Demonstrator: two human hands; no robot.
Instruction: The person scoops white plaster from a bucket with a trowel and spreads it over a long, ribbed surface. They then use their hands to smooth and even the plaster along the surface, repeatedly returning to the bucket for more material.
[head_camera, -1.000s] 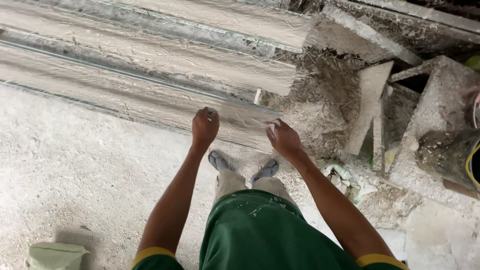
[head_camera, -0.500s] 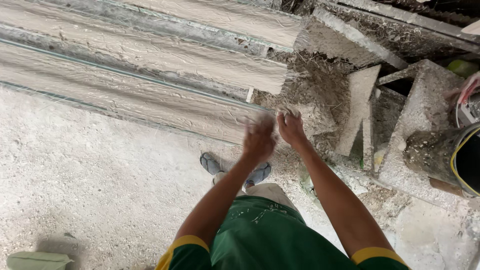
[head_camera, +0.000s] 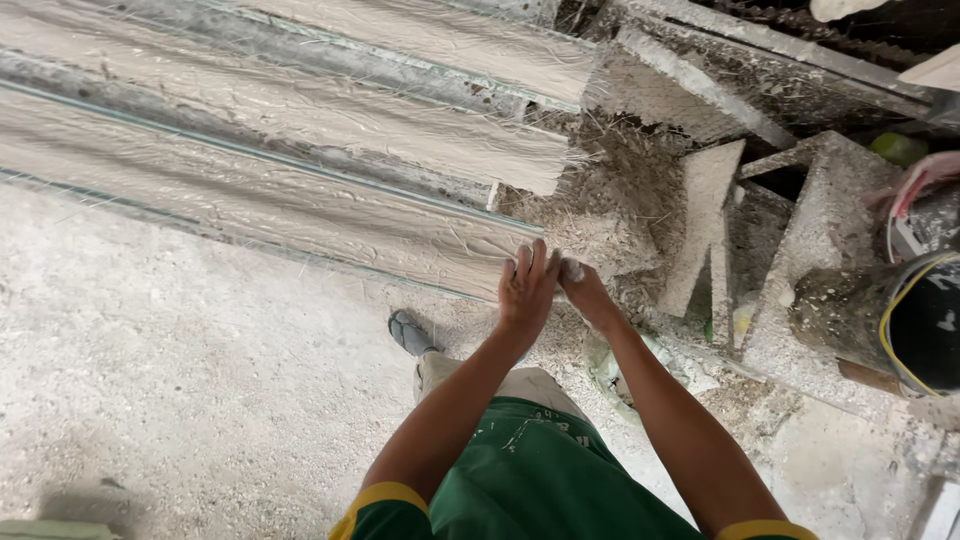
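Left hand (head_camera: 527, 285): flat, fingers together and extended, palm pressed against the right hand; holds nothing visible.
Right hand (head_camera: 585, 293): mostly hidden behind the left; fingers curled, whether it holds anything cannot be told.
Fibre sheet (head_camera: 300, 205): long pale ridged strip, running from the left edge; the hands sit at its near right end.
Debris heap (head_camera: 610, 215): clumped fibre just beyond the hands.
Floor (head_camera: 180, 380): dusty concrete; grey shoe (head_camera: 408, 333) below the sheet's near edge.
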